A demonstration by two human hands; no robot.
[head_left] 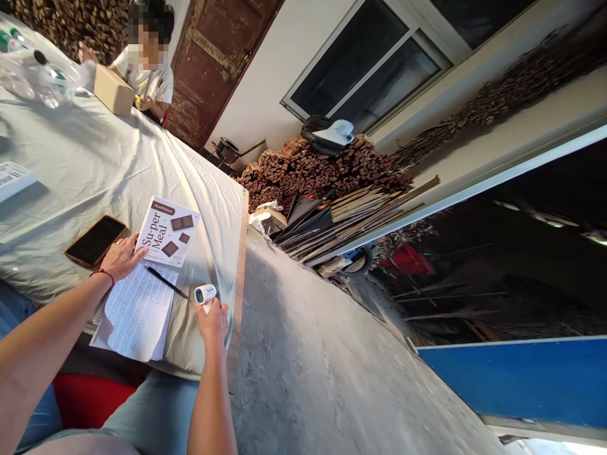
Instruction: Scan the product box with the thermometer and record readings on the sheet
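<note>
Phone (96, 241) lies just left of the left hand (118, 258); a careless sweep could shove it. Left hand at the lower left corner of the white box (176, 221); gripping or only resting, cannot tell from this angle. Box meets the top of the written papers (137, 313); dragged toward the body, it could crease all 2 or more sheets. Black pen (167, 282) aslant, might roll if nudged. Right hand (212, 321) wrapped around the white handheld device (205, 293) near the surface's (211, 218) right edge; a slack grip could drop it onto the floor (284, 354).
</note>
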